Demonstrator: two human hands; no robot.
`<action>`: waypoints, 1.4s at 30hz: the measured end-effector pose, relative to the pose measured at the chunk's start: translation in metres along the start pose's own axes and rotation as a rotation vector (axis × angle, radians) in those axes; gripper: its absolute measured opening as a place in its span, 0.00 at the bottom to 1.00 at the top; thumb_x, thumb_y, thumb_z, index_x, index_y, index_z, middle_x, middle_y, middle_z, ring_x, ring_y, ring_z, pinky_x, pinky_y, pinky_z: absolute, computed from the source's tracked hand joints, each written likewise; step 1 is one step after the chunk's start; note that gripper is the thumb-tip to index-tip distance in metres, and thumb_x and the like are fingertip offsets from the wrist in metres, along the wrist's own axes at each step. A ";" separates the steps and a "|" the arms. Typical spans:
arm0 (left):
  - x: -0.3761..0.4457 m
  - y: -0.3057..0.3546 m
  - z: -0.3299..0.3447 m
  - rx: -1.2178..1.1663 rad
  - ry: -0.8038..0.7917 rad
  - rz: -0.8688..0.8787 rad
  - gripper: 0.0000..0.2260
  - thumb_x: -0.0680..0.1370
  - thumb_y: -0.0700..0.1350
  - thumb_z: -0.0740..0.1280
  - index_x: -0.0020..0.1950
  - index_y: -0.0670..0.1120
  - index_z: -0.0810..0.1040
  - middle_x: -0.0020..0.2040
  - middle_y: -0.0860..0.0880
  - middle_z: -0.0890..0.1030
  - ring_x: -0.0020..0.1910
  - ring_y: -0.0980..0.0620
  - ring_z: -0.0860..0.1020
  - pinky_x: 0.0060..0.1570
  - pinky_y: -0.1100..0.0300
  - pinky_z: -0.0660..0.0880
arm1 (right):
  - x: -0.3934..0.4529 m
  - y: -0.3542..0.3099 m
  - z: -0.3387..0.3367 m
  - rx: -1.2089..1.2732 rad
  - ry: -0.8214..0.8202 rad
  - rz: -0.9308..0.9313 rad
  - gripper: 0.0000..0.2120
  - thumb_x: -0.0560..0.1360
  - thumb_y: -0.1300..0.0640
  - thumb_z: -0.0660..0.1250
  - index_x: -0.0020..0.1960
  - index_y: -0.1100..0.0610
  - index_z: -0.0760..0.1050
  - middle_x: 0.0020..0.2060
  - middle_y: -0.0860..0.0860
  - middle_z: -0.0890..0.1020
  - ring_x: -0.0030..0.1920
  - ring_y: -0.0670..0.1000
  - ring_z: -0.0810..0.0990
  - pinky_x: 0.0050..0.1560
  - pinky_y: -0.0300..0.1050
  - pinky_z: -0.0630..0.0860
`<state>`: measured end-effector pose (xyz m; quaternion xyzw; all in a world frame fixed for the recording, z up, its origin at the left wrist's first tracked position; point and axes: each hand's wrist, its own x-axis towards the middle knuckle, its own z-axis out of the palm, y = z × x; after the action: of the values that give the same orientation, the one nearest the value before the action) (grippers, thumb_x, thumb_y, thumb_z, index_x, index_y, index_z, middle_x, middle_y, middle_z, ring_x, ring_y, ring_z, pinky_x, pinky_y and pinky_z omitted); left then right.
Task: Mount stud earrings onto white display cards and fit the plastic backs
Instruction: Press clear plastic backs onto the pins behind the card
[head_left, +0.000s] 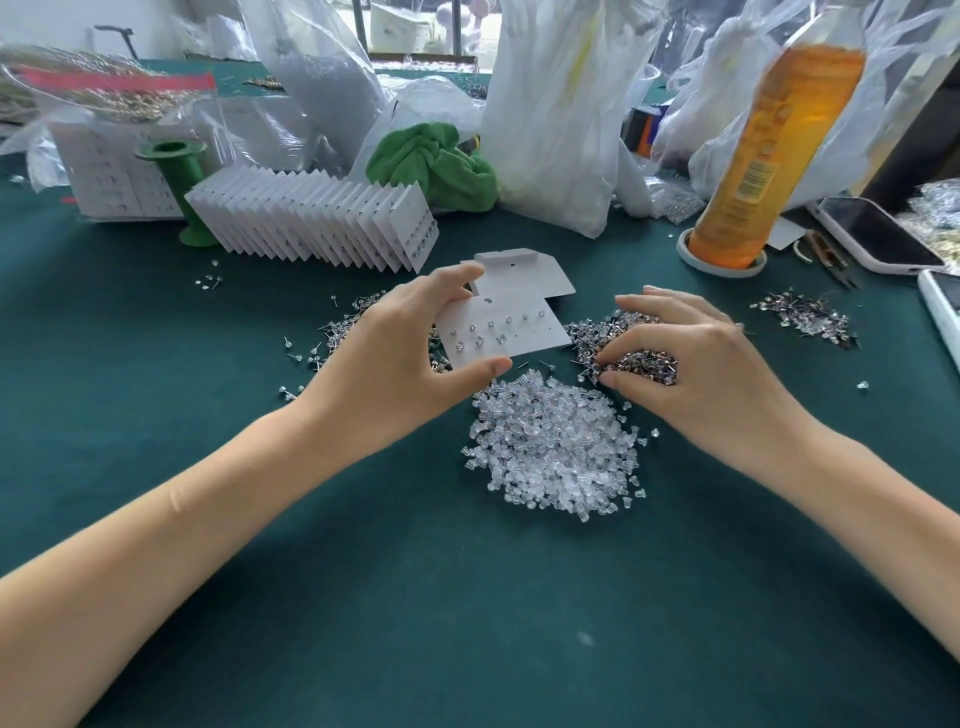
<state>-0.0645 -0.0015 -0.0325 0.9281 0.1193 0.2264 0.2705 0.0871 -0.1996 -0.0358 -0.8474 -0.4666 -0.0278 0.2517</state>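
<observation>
White display card (511, 322), partly studded, was pinched by the left hand (395, 364) just left of the stud earring pile (623, 343), where the right hand's (696, 364) curled fingertips picked.

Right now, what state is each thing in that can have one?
display card: held up, partly filled with studs
left hand: grips the card
right hand: fingers curled into the stud pile
plastic backs: loose heap
finished cards: fanned row, standing
bottle: upright
</observation>
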 end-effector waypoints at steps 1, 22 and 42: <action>0.000 0.000 0.000 0.001 0.000 0.003 0.33 0.69 0.58 0.71 0.71 0.53 0.66 0.59 0.57 0.75 0.58 0.62 0.72 0.58 0.75 0.62 | 0.000 0.000 0.000 -0.004 -0.002 -0.002 0.05 0.71 0.54 0.75 0.47 0.50 0.83 0.65 0.50 0.76 0.71 0.52 0.67 0.71 0.54 0.61; -0.001 0.000 0.004 0.009 -0.040 0.010 0.33 0.68 0.61 0.70 0.71 0.54 0.66 0.60 0.56 0.76 0.57 0.65 0.70 0.57 0.74 0.63 | 0.000 -0.001 0.002 -0.044 0.053 -0.051 0.02 0.70 0.57 0.75 0.43 0.53 0.84 0.54 0.49 0.82 0.60 0.55 0.74 0.63 0.56 0.67; -0.006 0.006 0.004 0.019 -0.087 0.062 0.32 0.69 0.61 0.69 0.71 0.54 0.66 0.61 0.55 0.76 0.57 0.63 0.70 0.55 0.80 0.58 | -0.004 -0.010 -0.016 0.011 0.151 -0.047 0.07 0.72 0.65 0.73 0.48 0.56 0.83 0.39 0.46 0.80 0.48 0.52 0.79 0.55 0.47 0.72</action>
<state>-0.0672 -0.0103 -0.0343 0.9428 0.0808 0.1931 0.2594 0.0793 -0.2053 -0.0192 -0.8303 -0.4662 -0.0948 0.2903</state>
